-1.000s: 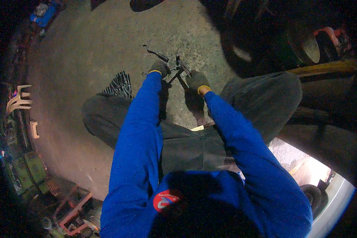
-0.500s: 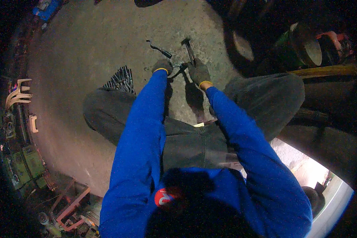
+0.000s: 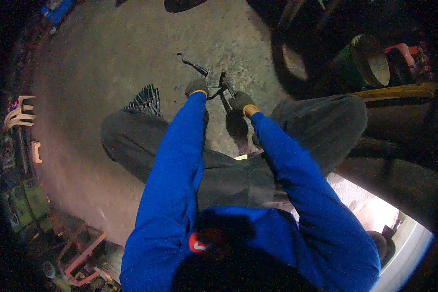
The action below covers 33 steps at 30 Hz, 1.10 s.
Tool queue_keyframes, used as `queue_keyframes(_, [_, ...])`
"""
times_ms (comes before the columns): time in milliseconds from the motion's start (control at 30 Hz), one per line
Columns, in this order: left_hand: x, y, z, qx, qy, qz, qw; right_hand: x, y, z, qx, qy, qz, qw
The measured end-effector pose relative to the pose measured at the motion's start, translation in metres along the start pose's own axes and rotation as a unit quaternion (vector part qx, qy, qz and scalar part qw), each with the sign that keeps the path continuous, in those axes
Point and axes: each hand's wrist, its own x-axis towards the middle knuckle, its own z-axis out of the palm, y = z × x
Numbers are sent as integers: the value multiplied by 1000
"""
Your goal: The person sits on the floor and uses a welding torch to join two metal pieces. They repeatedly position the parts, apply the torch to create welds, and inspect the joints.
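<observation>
the right hand (image 3: 239, 101), in a dark grey glove with a yellow cuff, is closed around the handle of a dark hammer with a slim straight shaft (image 3: 229, 88). since half a second ago that hand has drawn back toward the person, and the hammer's head has come away from the far edge of the concrete floor (image 3: 107, 63) to the gap between the gloves. that suggests the low part of a hammering stroke rather than the raised part; contact cannot be made out.

the left hand (image 3: 197, 88), gloved alike, is low and narrow, just beside a thin greyish metal piece (image 3: 213, 86) at mid-floor, in front of the crossed legs; whether its fingers grip this cannot be told. a dark bent metal rod with a thick end (image 3: 193, 65) lies just beyond it, toward the far edge, apparently unmoved. a fanned bundle of slim dark metal rods (image 3: 146, 100) lies by the left knee, toward the floor's left edge.
</observation>
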Motion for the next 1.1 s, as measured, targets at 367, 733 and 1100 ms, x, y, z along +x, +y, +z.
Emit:
queue_keyframes(367, [-18, 20, -20, -36, -14, 17, 999, 16, 19, 4, -12, -5, 4, 1000])
queue_keyframes(733, [16, -1, 9, -25, -25, 30, 999, 8, 7, -4, -73, -53, 20, 996])
queue_keyframes(1100, [-11, 30, -27, -118, 34, 20, 992, 10, 12, 6, -77, 9, 5, 997])
